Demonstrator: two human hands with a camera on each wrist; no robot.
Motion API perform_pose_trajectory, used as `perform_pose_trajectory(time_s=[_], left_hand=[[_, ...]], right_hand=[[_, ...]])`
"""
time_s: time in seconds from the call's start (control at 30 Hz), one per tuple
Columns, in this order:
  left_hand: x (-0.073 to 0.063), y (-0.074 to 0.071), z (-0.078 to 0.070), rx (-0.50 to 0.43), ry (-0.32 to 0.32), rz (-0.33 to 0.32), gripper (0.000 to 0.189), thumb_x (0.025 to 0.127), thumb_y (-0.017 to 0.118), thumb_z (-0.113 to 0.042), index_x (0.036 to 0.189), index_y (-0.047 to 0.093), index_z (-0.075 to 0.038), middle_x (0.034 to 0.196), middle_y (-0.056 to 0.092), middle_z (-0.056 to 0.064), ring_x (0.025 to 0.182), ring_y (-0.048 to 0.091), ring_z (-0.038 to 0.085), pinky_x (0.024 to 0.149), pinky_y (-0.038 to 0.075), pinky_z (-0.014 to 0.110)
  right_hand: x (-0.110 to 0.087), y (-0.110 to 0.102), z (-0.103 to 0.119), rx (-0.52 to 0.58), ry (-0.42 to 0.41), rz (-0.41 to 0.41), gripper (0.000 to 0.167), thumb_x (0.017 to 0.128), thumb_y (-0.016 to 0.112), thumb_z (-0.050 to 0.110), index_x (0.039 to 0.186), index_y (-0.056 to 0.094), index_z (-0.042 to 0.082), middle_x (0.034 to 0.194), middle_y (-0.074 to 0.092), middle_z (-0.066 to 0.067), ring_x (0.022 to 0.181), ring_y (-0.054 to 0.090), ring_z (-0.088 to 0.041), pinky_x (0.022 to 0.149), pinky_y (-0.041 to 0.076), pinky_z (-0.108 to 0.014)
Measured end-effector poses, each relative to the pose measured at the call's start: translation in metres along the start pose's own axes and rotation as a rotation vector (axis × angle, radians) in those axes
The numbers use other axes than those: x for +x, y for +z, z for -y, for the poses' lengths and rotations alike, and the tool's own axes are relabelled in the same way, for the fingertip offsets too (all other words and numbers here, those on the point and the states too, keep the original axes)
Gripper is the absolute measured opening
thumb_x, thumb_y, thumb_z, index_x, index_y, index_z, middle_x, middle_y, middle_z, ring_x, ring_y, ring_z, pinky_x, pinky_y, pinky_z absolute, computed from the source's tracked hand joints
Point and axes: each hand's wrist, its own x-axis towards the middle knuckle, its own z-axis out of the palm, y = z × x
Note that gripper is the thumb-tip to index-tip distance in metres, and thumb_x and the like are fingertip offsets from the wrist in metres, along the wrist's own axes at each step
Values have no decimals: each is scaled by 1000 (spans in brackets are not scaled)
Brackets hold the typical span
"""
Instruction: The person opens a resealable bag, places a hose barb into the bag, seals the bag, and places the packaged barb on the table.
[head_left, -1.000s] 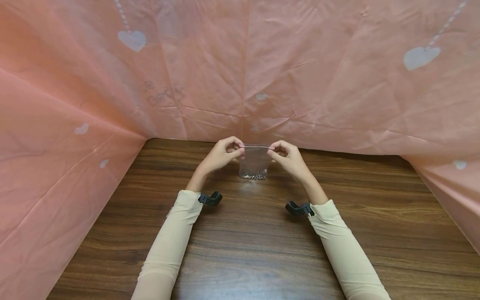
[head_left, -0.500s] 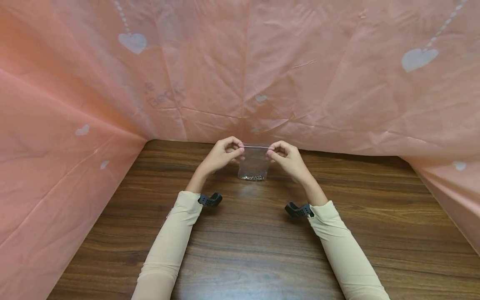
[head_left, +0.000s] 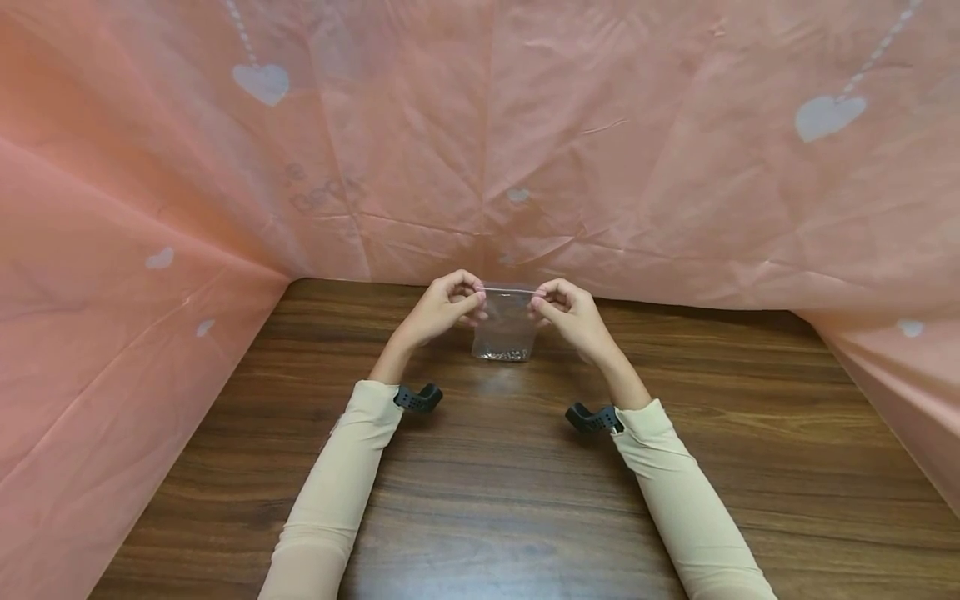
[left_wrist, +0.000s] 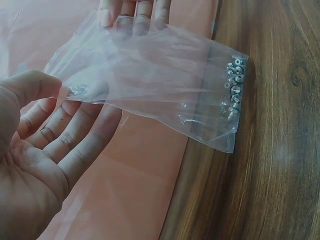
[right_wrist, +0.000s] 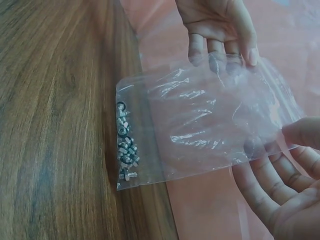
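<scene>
A clear zip-lock plastic bag (head_left: 504, 323) hangs upright between both hands near the back of the table. Small shiny metal screws or similar hardware (right_wrist: 127, 152) lie gathered along its bottom edge. My left hand (head_left: 442, 310) pinches the bag's upper left corner between thumb and fingers. At the upper right corner, my right hand (head_left: 573, 317) pinches the bag the same way. The remaining fingers of both hands show behind the clear plastic in the wrist views. Whether the zip strip is fully pressed together I cannot tell.
The dark wood-grain table (head_left: 480, 500) spreads below the arms. A pink cloth (head_left: 637, 167) printed with pale hearts rises behind the table and along its sides. Each wrist bears a black strap mount, one on the left (head_left: 418, 398) and one on the right (head_left: 592, 418).
Both hands keep their pinch on the bag. The hands and bag appear slightly further left in the head view, and the background has shifted left a little too.
</scene>
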Motion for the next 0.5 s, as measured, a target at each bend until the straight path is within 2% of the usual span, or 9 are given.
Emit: perform_pose_trajectory(time_s=[0.17,0.4,0.5], left_hand=[[2,1,0,-12,-3,11,13,102,58,-7,110,56,2,93,68,13,78,72,17,75,61,47],[3,4,-1,-33,-12,6,14,101,58,-7,111,56,3,92,68,12,77,72,17,73,62,42],[3,5,0,-33,-16,9,13,101,58,-6,110,56,4,91,68,14,77,72,18,74,61,48]], right_hand=[[0,0,2,38,13,-2,20,99,60,2,112,55,-12,93,70,-9,78,71,-12,73,61,-32],[0,-1,6,46,35,-10,21,99,59,1,114,54,-14,91,69,-6,76,72,-12,71,61,-31],[-1,-2,6,40,46,-8,20,99,59,1,113,54,-13,92,69,-5,76,71,-12,71,61,-32]])
